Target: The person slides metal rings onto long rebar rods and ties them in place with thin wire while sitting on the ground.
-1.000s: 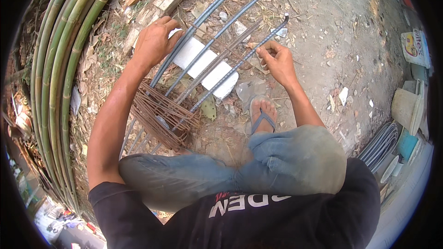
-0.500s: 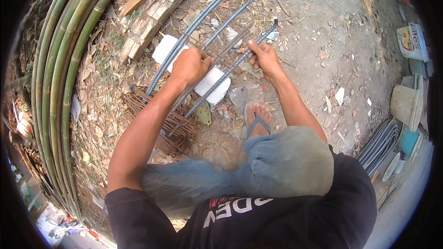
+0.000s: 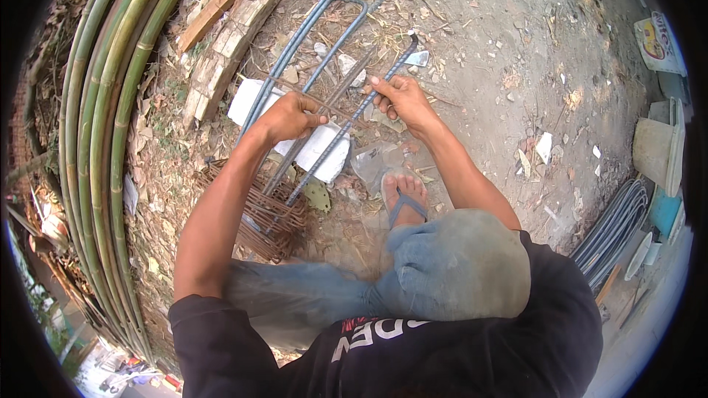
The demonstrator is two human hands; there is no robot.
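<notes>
My right hand (image 3: 403, 105), the nearer one, holds the ribbed steel rod (image 3: 347, 127) close to its upper end; the rod slants leftward down across the white slab (image 3: 335, 161). My curled left hand (image 3: 290, 116) is left of it; its grip I cannot tell.

Lying through the stirrup bundle (image 3: 276, 225) and out past its far end, steel bars (image 3: 348, 127). Beyond the stirrup bundle, beneath those bars, a slab (image 3: 333, 166); above the slab, the left hand (image 3: 293, 116); at the rightmost bar, the right hand (image 3: 400, 101). Left of the bundle, bamboo poles (image 3: 92, 140); beyond and left, timber (image 3: 228, 54). Right of it, a foot (image 3: 405, 199); far right, coiled rods (image 3: 608, 228).
</notes>
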